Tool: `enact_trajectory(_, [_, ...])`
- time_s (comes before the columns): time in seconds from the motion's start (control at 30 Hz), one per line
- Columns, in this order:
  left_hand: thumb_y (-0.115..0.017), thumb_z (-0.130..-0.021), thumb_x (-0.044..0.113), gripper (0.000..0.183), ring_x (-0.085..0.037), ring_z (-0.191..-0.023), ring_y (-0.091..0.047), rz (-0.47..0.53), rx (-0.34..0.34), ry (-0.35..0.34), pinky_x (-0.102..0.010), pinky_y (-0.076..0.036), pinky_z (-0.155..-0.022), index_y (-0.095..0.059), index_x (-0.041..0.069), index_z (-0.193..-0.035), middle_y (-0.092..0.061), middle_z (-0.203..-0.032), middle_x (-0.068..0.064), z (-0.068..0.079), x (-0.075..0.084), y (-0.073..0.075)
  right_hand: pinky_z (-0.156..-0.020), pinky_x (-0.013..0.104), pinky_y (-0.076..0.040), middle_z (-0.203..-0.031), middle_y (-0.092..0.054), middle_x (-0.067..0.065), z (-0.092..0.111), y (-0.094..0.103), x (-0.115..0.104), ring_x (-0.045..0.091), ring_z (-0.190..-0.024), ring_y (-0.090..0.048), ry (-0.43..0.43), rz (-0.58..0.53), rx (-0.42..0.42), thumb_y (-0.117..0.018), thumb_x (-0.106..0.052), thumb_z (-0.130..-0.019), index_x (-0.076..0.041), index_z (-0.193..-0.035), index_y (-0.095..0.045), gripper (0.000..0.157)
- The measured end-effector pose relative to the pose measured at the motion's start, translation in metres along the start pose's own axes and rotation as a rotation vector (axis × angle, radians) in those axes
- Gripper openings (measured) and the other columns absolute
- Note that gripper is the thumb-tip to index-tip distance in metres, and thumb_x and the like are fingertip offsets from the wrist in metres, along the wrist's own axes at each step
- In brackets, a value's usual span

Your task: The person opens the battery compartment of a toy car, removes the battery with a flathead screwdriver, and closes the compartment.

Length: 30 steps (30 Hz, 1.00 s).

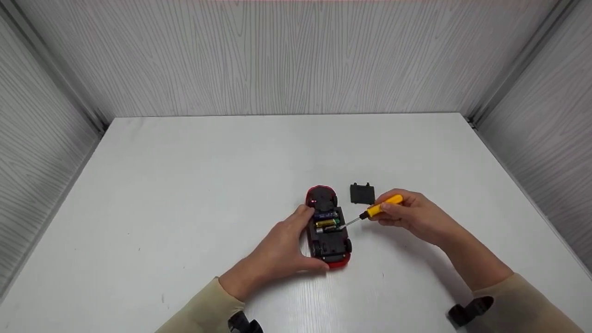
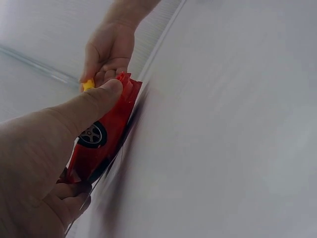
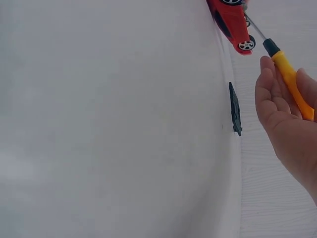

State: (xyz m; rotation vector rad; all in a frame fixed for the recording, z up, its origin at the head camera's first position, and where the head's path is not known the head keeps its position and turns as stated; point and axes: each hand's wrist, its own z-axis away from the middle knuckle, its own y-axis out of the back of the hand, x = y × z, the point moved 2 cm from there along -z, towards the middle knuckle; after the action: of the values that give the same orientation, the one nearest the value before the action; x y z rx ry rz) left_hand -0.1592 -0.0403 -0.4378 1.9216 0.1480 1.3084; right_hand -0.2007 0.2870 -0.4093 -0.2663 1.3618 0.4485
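Observation:
A red toy car (image 1: 332,249) lies upside down on the table, its black underside up and its battery bay uncovered. Several batteries (image 1: 326,223) sit side by side in the bay. My left hand (image 1: 280,247) grips the car, thumb at the near end and fingers along its left side. Between thumb and fingers, my right hand (image 1: 409,215) holds a screwdriver (image 1: 386,206) with a yellow handle and black collar. Its metal tip reaches the right edge of the bay, by the nearest battery. In the right wrist view the screwdriver (image 3: 292,87) slants towards the car (image 3: 233,22).
The black battery cover (image 1: 362,194) lies flat on the white table (image 1: 194,185), right of the car and just beyond my right hand. Grey wood-grain panels (image 1: 286,60) stand at the back and both sides.

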Motion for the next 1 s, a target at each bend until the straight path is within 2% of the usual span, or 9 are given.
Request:
enact_trajectory(0.23, [-0.099,-0.071,0.046,0.122,-0.022,-0.147,-0.046,-0.003,0.001,0.002,-0.041,-0.035,-0.122,-0.034,0.003,-0.164,-0.038,-0.167,-0.005,0.001,0.001,0.001,-0.096,0.036,-0.06,-0.119,-0.073,0.021,0.005,-0.008,-0.017,0.044,-0.112,-0.071,0.071,0.157,0.031,-0.065,-0.018,-0.107,0.009,-0.128,-0.062,0.034])
enact_trajectory(0.3, [-0.099,-0.071,0.046,0.121,-0.022,-0.146,-0.046,-0.004,0.0,0.004,-0.041,-0.036,-0.122,-0.035,0.003,-0.164,-0.039,-0.166,-0.005,0.001,0.001,0.001,-0.095,0.036,-0.06,-0.118,-0.073,0.022,0.006,-0.009,-0.02,0.043,-0.11,-0.072,0.087,0.176,0.047,-0.065,-0.018,-0.107,0.009,-0.127,-0.062,0.034])
enact_trajectory(0.5, [-0.098,-0.071,0.048,0.121,-0.023,-0.147,-0.046,-0.004,0.001,0.019,-0.042,-0.036,-0.122,-0.034,0.004,-0.165,-0.037,-0.168,-0.006,0.002,0.002,0.001,-0.093,0.035,-0.061,-0.116,-0.071,0.019,0.009,-0.006,-0.023,0.03,-0.104,-0.076,0.104,0.154,0.141,-0.067,-0.017,-0.106,0.007,-0.123,-0.065,0.029])
enact_trajectory(0.67, [-0.097,-0.074,0.048,0.12,-0.028,-0.152,-0.038,-0.001,-0.004,0.035,-0.046,-0.034,-0.124,-0.033,0.003,-0.165,-0.03,-0.172,-0.009,0.003,0.001,0.001,-0.093,0.035,-0.061,-0.116,-0.07,0.017,0.012,0.005,-0.023,0.028,-0.102,-0.075,0.146,0.095,0.19,-0.069,-0.012,-0.105,0.012,-0.125,-0.063,0.033])
enact_trajectory(0.9, [-0.097,-0.074,0.045,0.118,-0.025,-0.149,-0.042,0.002,0.003,0.008,-0.044,-0.035,-0.123,-0.035,0.004,-0.164,-0.035,-0.17,-0.005,0.002,0.001,0.001,-0.098,0.033,-0.058,-0.122,-0.067,0.015,0.013,0.022,-0.027,0.025,-0.106,-0.074,0.188,0.061,0.285,-0.072,-0.016,-0.103,0.002,-0.126,-0.07,0.029])
enact_trajectory(1.0, [-0.098,-0.073,0.046,0.118,-0.024,-0.149,-0.042,0.0,-0.002,0.012,-0.044,-0.035,-0.123,-0.034,0.005,-0.165,-0.035,-0.169,-0.003,0.001,0.001,0.001,-0.099,0.033,-0.057,-0.124,-0.069,0.014,0.009,0.03,-0.027,0.023,-0.107,-0.074,0.203,0.037,0.33,-0.075,-0.015,-0.101,0.003,-0.128,-0.07,0.033])
